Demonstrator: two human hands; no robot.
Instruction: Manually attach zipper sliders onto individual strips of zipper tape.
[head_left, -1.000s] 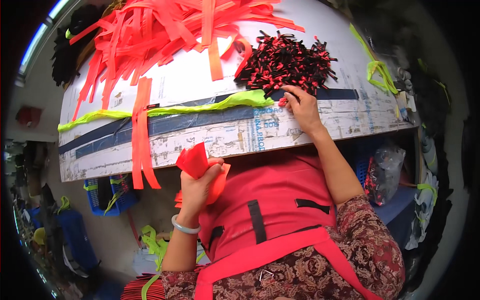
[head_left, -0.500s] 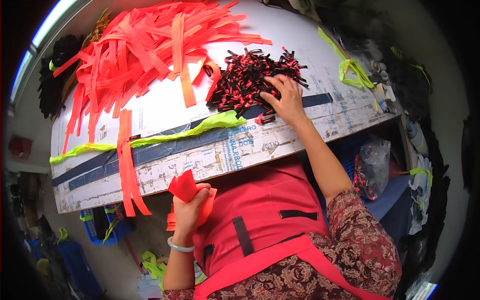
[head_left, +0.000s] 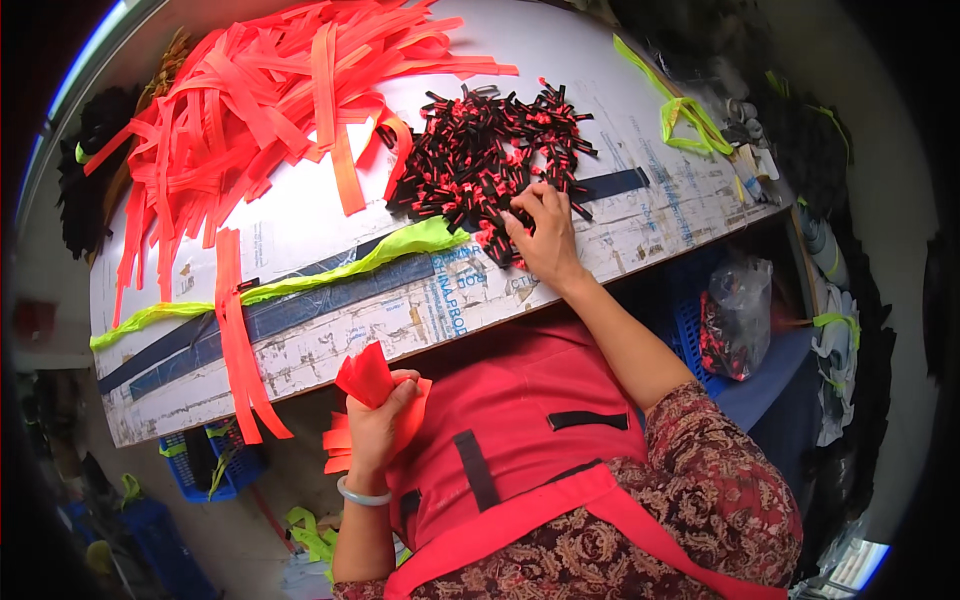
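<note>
My left hand (head_left: 372, 428) is closed around a bundle of folded orange-red fabric strips (head_left: 366, 374), held in front of the table edge. The strips' ends stick out above and below the fist. At the near edge of a heap of small black-and-red fabric tabs (head_left: 470, 150) rests my right hand (head_left: 548, 238). Its fingers are bent, with the thumb a little apart from them, and the tips touch the tabs. No tab shows plainly between them.
A large tangle of orange-red strips (head_left: 260, 90) covers the table's far left. One strip pair (head_left: 235, 340) hangs over the front edge. A lime-yellow band (head_left: 360, 258) crosses the white tabletop (head_left: 580, 90). Below are a blue basket (head_left: 222, 470) and a clear plastic bag (head_left: 738, 320).
My right hand has come nearer and slightly left, its fingers bending more. Some tabs have spread toward the table's front edge. My left hand keeps its bundle, almost in place.
</note>
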